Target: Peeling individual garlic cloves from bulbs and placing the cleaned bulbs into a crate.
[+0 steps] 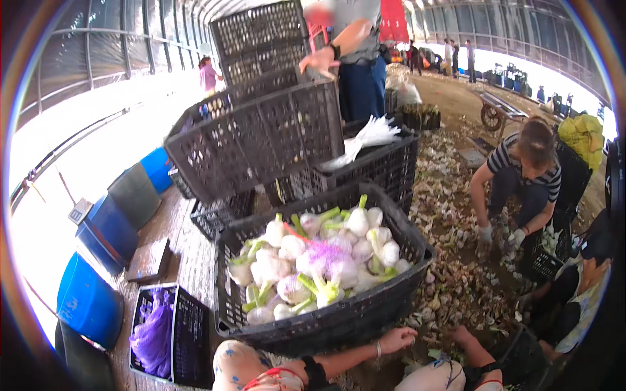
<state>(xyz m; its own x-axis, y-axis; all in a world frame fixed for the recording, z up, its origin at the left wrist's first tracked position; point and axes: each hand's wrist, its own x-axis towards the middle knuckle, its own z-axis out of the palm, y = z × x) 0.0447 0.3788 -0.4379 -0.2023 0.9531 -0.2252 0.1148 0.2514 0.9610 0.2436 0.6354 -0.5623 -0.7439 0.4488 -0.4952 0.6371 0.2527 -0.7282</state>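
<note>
My left hand (pixel 396 339) reaches in from the lower edge, just past the near right corner of a black crate (pixel 306 335), with its fingers curled inward. Whatever it holds, if anything, is hidden. Close by on the right, my right hand (pixel 462 336) is low over the garlic heap (pixel 450 293); its fingertips blend into the heap. Green bits of stem (pixel 433 354) show between and below the two hands. Whole garlic bulbs (pixel 269 268) with short green stems fill the crate, and a piece of purple netting (pixel 324 254) lies on top of them.
Black crates (pixel 261 140) are stacked beyond, beside a standing person (pixel 362 78). A crate with purple net bags (pixel 153 339) and blue barrels (pixel 88 300) stand left. On the right, a gloved person (pixel 521 176) crouches at the heap, with another person (pixel 574 293) nearer.
</note>
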